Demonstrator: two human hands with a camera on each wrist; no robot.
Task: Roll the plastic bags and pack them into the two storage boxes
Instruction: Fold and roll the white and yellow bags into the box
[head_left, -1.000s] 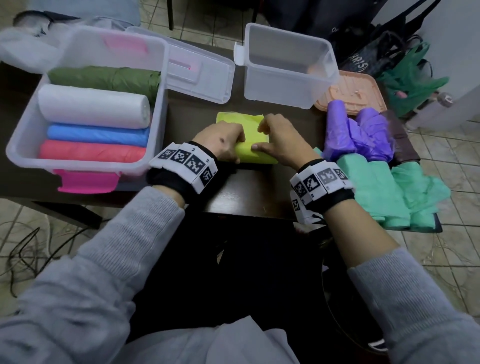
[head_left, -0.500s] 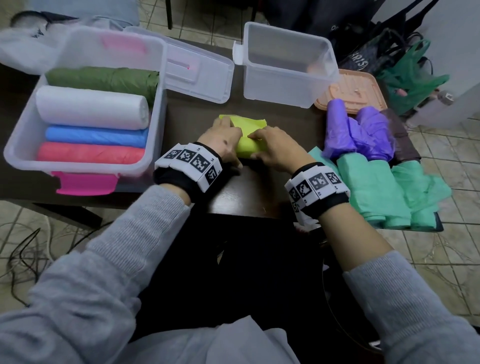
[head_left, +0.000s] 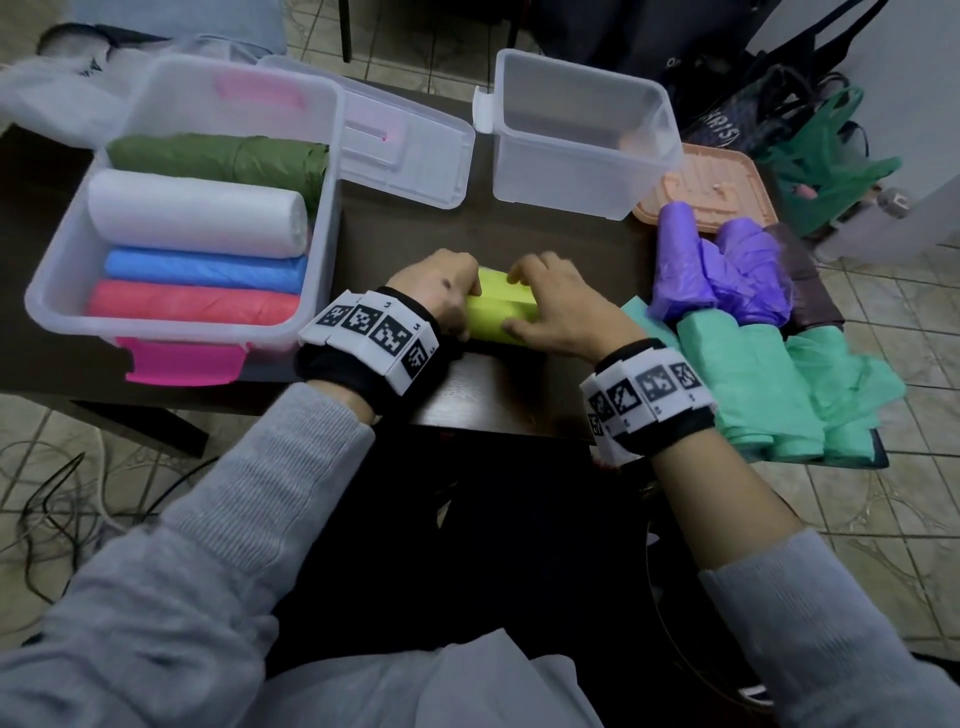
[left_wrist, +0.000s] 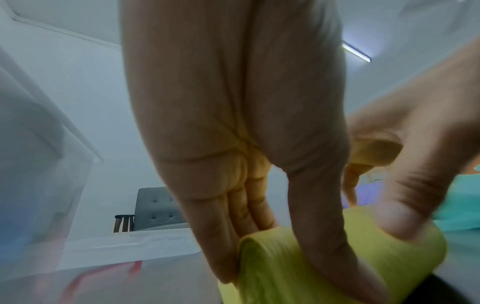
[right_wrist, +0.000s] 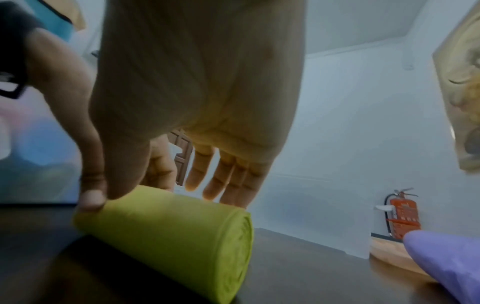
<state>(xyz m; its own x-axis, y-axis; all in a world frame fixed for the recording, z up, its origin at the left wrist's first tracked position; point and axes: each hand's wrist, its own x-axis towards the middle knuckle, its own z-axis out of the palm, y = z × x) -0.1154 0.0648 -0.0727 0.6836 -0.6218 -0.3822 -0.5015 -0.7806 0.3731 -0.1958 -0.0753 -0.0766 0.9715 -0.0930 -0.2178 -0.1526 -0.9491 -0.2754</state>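
A yellow-green plastic bag (head_left: 501, 312) lies on the dark table (head_left: 519, 389) as a tight roll, between the two boxes. My left hand (head_left: 441, 296) grips its left end, thumb in front and fingers behind (left_wrist: 285, 273). My right hand (head_left: 550, 306) grips the right part the same way (right_wrist: 155, 195); the roll's end (right_wrist: 182, 236) sticks out past it. The left storage box (head_left: 322, 208) holds green, white, blue and red rolls. The right storage box (head_left: 582, 197) shows nothing inside.
The left box's clear lid (head_left: 410, 145) lies open between the boxes. An orange lid (head_left: 711, 192) sits behind loose purple bags (head_left: 727, 270). Mint-green bags (head_left: 743, 384) and a brown bag (head_left: 810, 291) cover the table's right end. Cables lie on the tiled floor at the left.
The flat part of the yellow-green bag beyond my hands has been rolled up. Both hands have come closer together over the thicker roll.
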